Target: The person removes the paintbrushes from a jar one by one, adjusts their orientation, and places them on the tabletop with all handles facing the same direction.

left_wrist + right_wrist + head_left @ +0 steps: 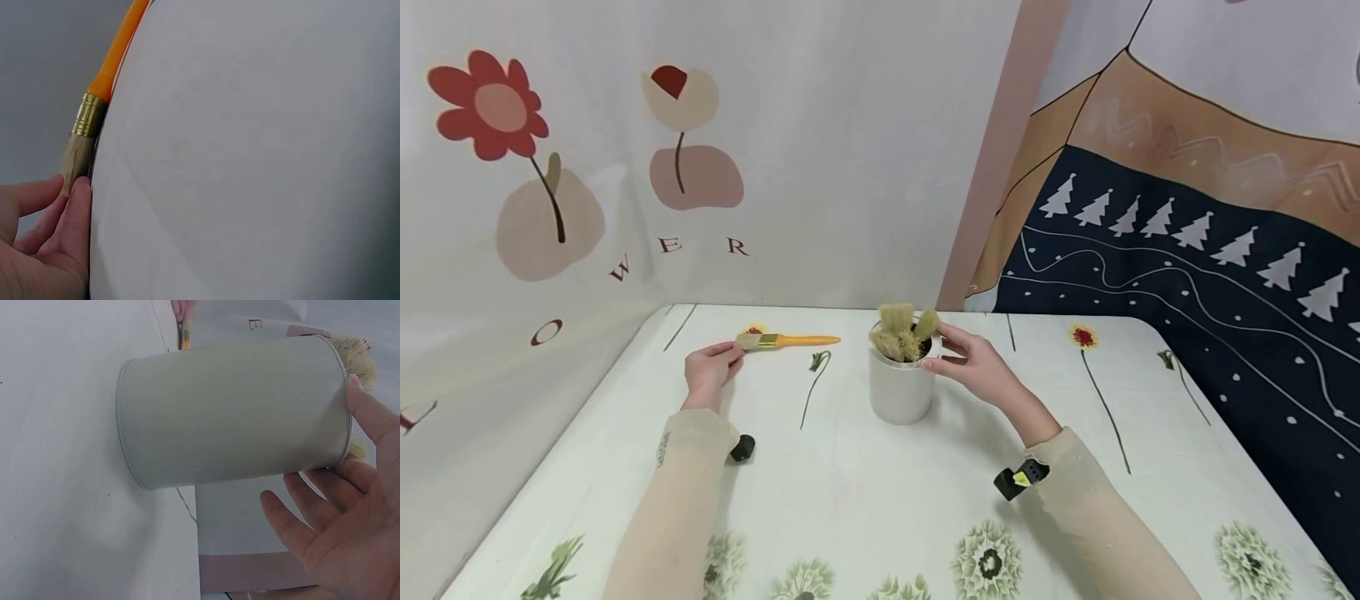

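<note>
My left hand (pixel 711 373) pinches the pale bristles of a paintbrush (pixel 805 340) at the far left of the table. The brush lies level, its orange handle pointing right and its brass-coloured ferrule by the bristles. In the left wrist view the thumb and fingertips meet on the bristle tips (pixel 70 172). A white cylindrical pot (pixel 900 396) stands upright near the middle, with several bristle heads (pixel 895 325) sticking up from its mouth. My right hand (pixel 981 367) grips the pot's rim from the right, thumb in front and fingers behind. The handles inside the pot are hidden.
The white tablecloth (pixel 850 483) carries printed flowers and stems. A pale curtain (pixel 850 167) hangs behind the table's far edge, and a dark patterned cloth (pixel 1112 267) hangs at the right. Both sleeves bear small black cameras (pixel 742 448).
</note>
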### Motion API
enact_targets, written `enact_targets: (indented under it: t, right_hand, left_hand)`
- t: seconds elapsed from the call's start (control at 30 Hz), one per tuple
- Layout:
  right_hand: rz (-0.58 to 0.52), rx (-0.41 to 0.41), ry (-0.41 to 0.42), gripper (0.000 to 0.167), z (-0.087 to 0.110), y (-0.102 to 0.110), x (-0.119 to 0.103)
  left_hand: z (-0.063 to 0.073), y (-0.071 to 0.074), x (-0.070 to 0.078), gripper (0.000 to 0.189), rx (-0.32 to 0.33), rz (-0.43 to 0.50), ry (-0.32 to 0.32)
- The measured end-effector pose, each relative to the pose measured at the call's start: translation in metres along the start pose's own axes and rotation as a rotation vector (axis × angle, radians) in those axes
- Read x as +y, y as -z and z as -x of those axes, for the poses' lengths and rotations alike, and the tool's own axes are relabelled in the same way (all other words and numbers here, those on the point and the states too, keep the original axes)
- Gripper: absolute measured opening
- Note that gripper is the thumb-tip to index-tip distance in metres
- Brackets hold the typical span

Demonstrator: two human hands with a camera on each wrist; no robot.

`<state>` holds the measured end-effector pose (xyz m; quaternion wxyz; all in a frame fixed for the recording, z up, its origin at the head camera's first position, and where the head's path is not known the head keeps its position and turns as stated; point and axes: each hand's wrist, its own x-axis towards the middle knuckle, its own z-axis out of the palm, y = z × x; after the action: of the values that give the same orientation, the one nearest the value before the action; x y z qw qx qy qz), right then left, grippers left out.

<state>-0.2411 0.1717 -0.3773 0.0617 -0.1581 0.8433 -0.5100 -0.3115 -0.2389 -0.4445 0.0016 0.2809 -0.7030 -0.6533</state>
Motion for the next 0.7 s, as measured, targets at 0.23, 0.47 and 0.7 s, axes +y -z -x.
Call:
enact_targets:
  t: [0.23,0.47,0.7]
  right_hand:
    - [0.0,0.004,0.0,0.075,0.0,-0.001,-0.001]
    - [-0.002,0.002,0.006,0.074,0.0,-0.001,0.0]
    - [0.001,0.005,0.001,0.074,0.001,-0.001,0.0]
  left_hand:
    - [-0.002,0.003,0.002,0.048,-0.038,-0.029,-0.022]
    - [-0.002,0.005,0.007,0.057,0.004,-0.001,-0.042]
    - [0.002,0.006,0.011,0.063,-0.002,0.02,-0.07]
